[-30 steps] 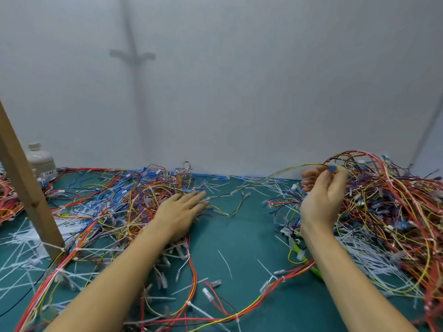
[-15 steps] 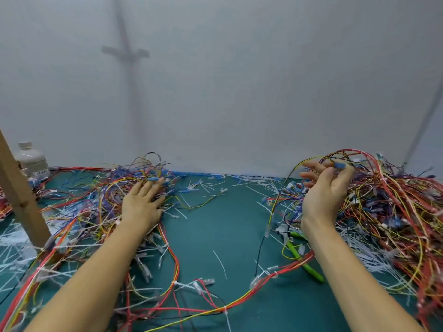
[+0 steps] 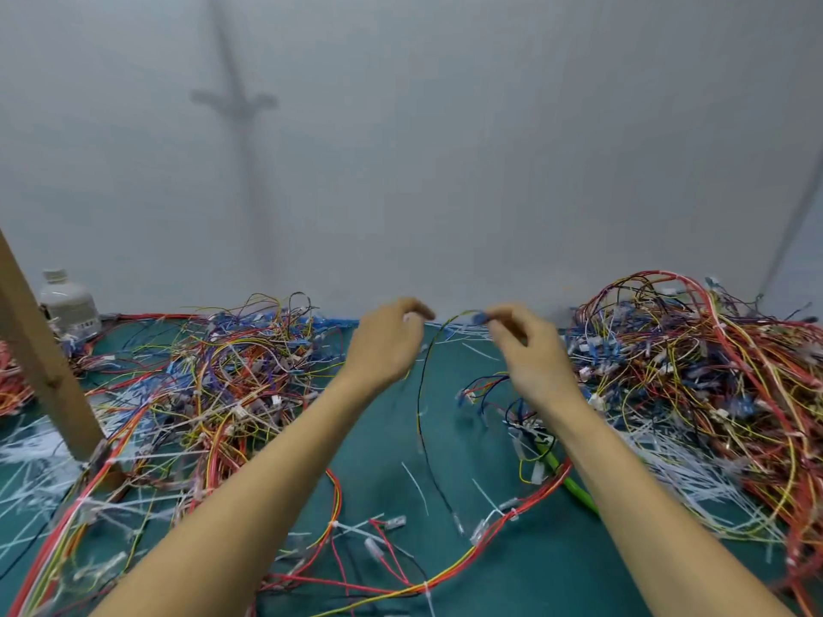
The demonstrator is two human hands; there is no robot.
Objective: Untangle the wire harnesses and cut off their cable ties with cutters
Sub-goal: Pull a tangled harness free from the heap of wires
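Both my hands are raised over the middle of the green mat (image 3: 387, 443). My right hand (image 3: 530, 354) pinches the blue connector end of a thin yellow-and-black wire harness (image 3: 421, 403), which hangs down in a loop to the mat. My left hand (image 3: 385, 345) hovers close beside it with fingers curled towards the wire's top; whether it grips the wire is blurred. A large tangled pile of harnesses (image 3: 699, 371) lies at the right, another pile (image 3: 213, 376) at the left. Green-handled cutters (image 3: 572, 485) lie on the mat under my right forearm.
Cut white cable ties (image 3: 694, 478) litter the mat on both sides. A wooden post (image 3: 40, 362) leans at the left, with a white bottle (image 3: 67, 300) behind it. A long red-and-yellow harness (image 3: 450, 572) crosses the near mat. A grey wall stands behind.
My left hand left the left pile and rose to the middle. My right hand drew a thin wire out of the right pile and brought it left, towards the other hand.
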